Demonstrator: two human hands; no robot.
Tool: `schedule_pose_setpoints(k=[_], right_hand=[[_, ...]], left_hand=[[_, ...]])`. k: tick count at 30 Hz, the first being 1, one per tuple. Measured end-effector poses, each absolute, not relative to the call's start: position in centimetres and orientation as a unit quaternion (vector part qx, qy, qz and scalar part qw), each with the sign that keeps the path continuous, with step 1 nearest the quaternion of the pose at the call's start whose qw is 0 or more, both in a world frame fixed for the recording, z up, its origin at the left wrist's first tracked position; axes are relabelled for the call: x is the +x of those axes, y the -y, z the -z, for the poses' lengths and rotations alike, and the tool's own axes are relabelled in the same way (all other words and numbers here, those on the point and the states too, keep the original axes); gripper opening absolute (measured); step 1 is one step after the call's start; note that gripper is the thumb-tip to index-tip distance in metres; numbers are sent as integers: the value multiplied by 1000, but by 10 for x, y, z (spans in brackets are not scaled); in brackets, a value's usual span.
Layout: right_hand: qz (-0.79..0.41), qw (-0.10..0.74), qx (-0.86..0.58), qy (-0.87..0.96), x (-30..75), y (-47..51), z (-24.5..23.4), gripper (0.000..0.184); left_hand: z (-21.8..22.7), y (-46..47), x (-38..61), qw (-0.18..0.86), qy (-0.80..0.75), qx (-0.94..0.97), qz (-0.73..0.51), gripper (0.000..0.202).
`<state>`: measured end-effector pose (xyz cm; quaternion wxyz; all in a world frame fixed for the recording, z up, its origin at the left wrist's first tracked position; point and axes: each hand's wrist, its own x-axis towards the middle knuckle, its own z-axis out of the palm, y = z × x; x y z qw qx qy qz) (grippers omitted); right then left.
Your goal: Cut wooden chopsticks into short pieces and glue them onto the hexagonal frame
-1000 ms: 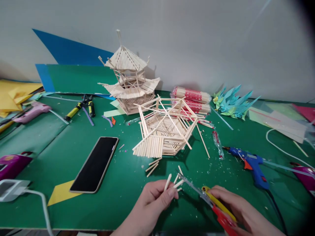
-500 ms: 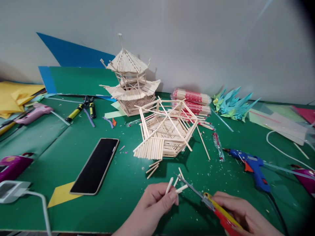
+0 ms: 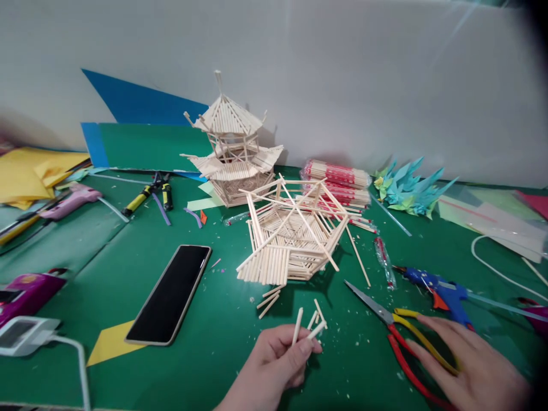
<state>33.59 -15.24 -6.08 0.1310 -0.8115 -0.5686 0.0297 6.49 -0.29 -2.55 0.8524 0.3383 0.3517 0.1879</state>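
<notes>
My left hand is closed on short wooden sticks, pinched between thumb and fingers, their ends pointing up and to the right. At the lower right, my right hand has its thumb and fingers spread around the yellow handle of the scissors. The scissors lie on the green table with blades together, pointing up and left; their red handle is beside the thumb. Beyond my left hand stands a six-sided stick frame, one side covered by a row of sticks. Several loose short sticks lie before it.
A stick pagoda stands behind the frame, beside wrapped stick bundles. A phone lies left. A blue glue gun lies right, a pink glue gun far left. Pliers and folded blue paper are farther back.
The scissors have moved away from the left hand to the right, their blades now together on the table. The right hand's fingers have spread. The left hand still holds sticks.
</notes>
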Motion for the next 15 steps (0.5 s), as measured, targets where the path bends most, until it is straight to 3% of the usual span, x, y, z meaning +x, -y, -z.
schedule_pose_setpoints(k=[2, 4, 6, 8, 11, 15], right_hand=[[-14, 233, -788, 569, 313, 137, 45, 35], [-127, 312, -753, 566, 279, 115, 30, 20], [-260, 405, -689, 542, 246, 92, 21, 19], [-317, 471, -632, 527, 222, 75, 19, 11], [-350, 515, -602, 501, 208, 61, 21, 13], [-379, 508, -605, 482, 210, 55, 20, 11]], left_hand=[[26, 4, 69, 874, -327, 315, -173, 23], [27, 5, 74, 889, -304, 302, -159, 23], [26, 7, 79, 896, -289, 297, -159, 23], [24, 8, 82, 899, -276, 294, -171, 24], [19, 7, 84, 896, -274, 293, -189, 25], [17, 1, 84, 900, -280, 283, -179, 24]])
